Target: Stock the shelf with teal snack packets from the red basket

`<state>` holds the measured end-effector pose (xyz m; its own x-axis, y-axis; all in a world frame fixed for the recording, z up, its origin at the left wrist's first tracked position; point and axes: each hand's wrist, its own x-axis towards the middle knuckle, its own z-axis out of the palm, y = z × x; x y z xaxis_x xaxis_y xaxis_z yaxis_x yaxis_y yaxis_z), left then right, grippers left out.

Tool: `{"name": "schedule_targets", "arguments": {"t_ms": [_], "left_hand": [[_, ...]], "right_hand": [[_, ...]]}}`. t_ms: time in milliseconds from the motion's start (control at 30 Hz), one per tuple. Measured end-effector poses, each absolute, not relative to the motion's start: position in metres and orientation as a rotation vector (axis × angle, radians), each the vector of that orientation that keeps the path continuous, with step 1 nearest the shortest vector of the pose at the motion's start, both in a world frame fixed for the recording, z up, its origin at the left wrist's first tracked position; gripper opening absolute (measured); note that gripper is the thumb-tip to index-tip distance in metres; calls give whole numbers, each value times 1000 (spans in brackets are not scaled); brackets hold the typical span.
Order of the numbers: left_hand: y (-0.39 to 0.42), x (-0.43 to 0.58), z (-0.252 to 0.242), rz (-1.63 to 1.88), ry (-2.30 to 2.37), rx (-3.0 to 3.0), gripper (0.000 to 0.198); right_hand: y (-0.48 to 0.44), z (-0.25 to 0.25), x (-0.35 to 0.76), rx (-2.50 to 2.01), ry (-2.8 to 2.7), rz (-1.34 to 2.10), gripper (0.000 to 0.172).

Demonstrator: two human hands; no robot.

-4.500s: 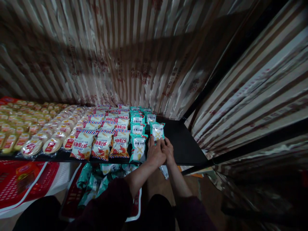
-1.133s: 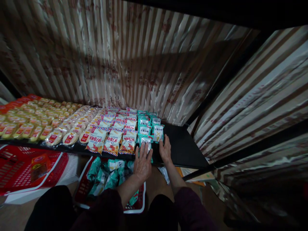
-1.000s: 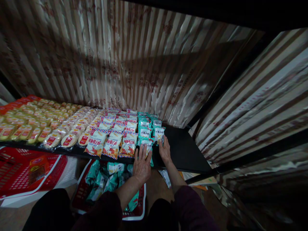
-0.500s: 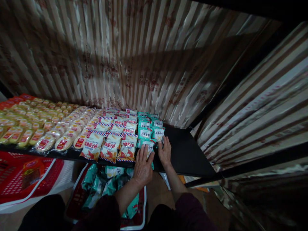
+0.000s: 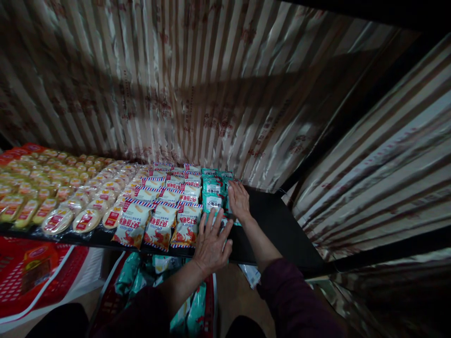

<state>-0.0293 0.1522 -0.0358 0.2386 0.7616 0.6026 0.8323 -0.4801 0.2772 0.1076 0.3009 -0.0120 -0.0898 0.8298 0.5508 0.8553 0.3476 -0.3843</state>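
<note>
Two columns of teal snack bags (image 5: 213, 203) stand on the black shelf (image 5: 271, 230), beside white snack bags (image 5: 160, 223) with red print. My left hand (image 5: 210, 249) lies over the front teal bag of the left column, fingers spread, covering most of it. Farther back, my right hand (image 5: 239, 202) rests along the outer side of the right column with its fingers stretched out. It hides much of the bags there. Neither hand is wrapped round a bag.
Rows of round wrapped cakes (image 5: 58, 220) and yellow packaged cakes (image 5: 26, 213) fill the shelf's left side. Below stand a basket of teal bags (image 5: 197, 305) and a red basket (image 5: 10, 263). Striped sheeting (image 5: 211, 94) hangs behind; a dark post (image 5: 338, 126) rises at right.
My right hand has slid back along the right column of teal bags, away from me. My left hand has stayed at the front teal bag. The view has shifted slightly.
</note>
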Motion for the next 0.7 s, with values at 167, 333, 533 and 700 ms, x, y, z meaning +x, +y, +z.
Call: {"name": "schedule_targets", "arguments": {"t_ms": [167,333,533,700], "left_hand": [[224,-38,8,-1012,-1795,-2304,49],[307,-38,23,-863,-1774,-2419,48],[362,-35,9,-602,-1894,-2536,48],[372,-41,1,-508,-1676,-2585,41]], "right_hand": [[327,-7,124,-1512,-1827,-28,61],[337,-15,151,-1571,-1858,-54,61],[354,-17,164,-1507,-2035,-82,54],[366,-19,158,-1593,-2059,-84,51]]}}
